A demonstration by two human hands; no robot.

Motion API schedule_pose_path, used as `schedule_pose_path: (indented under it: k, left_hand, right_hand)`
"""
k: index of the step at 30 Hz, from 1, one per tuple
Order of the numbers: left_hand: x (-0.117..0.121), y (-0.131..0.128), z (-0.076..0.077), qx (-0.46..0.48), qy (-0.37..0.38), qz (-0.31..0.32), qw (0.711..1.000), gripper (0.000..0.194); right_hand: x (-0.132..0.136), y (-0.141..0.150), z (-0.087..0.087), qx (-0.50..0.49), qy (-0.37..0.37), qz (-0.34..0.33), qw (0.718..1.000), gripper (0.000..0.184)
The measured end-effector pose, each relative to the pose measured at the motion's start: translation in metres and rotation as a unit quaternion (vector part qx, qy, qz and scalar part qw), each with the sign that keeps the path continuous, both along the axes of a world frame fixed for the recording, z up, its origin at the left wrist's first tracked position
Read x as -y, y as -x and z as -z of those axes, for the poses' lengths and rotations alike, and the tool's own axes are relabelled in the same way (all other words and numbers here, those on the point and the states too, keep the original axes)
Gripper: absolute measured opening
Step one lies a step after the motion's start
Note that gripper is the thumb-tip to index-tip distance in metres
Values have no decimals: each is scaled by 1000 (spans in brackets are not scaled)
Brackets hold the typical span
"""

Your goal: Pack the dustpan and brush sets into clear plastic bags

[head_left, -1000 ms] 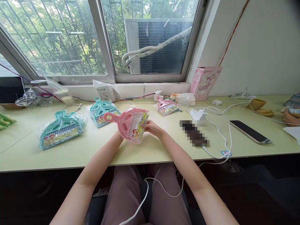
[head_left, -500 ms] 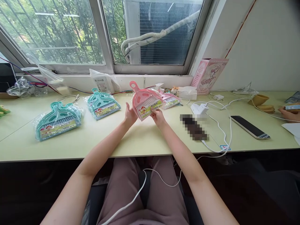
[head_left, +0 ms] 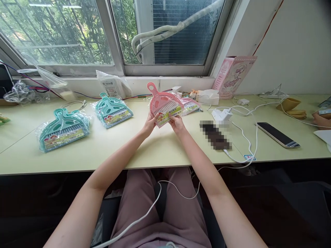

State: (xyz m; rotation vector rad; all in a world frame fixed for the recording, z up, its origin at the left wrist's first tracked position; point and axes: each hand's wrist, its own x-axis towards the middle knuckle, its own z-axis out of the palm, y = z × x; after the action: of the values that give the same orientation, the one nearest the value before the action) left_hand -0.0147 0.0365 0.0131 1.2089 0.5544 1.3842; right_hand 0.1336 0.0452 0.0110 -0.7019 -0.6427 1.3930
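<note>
A pink dustpan and brush set [head_left: 167, 103] in clear wrap is held tilted above the table, its handle pointing up and away. My left hand [head_left: 150, 124] grips its lower left corner, thumb on the front. My right hand [head_left: 177, 123] is closed on the lower edge, with the fingers partly hidden underneath. Just behind it lies another pink dustpan set [head_left: 191, 105], partly covered. To the left, two wrapped teal sets rest on the table: a nearer teal dustpan set [head_left: 64, 130] and a farther teal dustpan set [head_left: 112, 111].
On the right lie a phone [head_left: 278, 135], a white charger [head_left: 224, 114] with looping cables, and a blurred dark object [head_left: 215, 135]. A pink box [head_left: 234, 77] stands by the wall. Another person's hand [head_left: 322, 120] shows at the far right edge. Plastic packaging [head_left: 113, 84] leans under the window.
My left hand has closed from open fingers onto the pink set's lower left corner. The set has shifted slightly right. The camera view has tilted a little.
</note>
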Motion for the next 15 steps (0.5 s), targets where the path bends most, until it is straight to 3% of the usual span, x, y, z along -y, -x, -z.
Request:
schedule_pose_path:
  k: [4, 9, 15]
  left_hand:
    - [3, 3, -4, -41, -7, 10, 999, 75]
    - [-1, 6, 0, -89, -16, -22, 996, 86]
    - [-2, 6, 1, -73, 1, -25, 997, 85]
  right_hand:
    - [0, -1, 0, 4, -15, -6, 1000, 24]
    - [0, -2, 0, 15, -9, -10, 1000, 21]
    - [-1, 0, 0, 12, 19, 1, 1000, 24]
